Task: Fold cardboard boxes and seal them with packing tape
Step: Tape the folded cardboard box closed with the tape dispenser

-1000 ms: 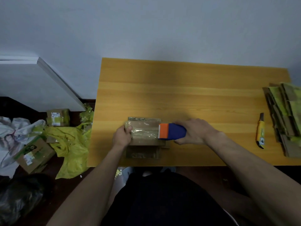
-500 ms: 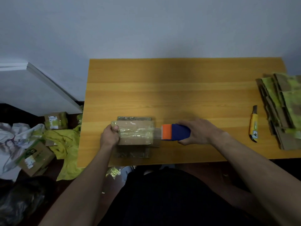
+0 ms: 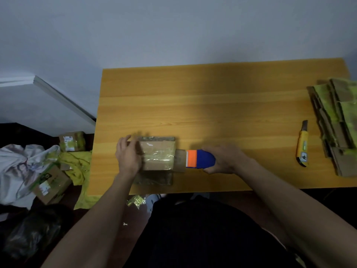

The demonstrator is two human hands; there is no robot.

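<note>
Two bare hands at work over wooden table (image 3: 222,105). Small cardboard box (image 3: 157,153) near front edge of table, left of middle, clear shiny tape across top, flaps sticking out at far and near sides. Left hand (image 3: 128,157) laid against box's left end, fingers fairly straight and blurred, reaching over top left corner; pressing rather than curling round. Right hand (image 3: 224,159) wrapped round blue body of tape dispenser (image 3: 200,159), fingers curled over it, orange band and toothed cutter facing box. Dispenser just right of box, low over table, short brown flap or strip between cutter and box's right side; cannot tell whether tape runs unbroken between them. Yellow utility knife (image 3: 303,146) flat on table well to right, apart from both hands. Stack of flattened cardboard (image 3: 336,124) with yellow-green tape remnants at table's right edge, beside knife. Taped boxes (image 3: 52,182), yellow plastic and white cloth on floor at left.
</note>
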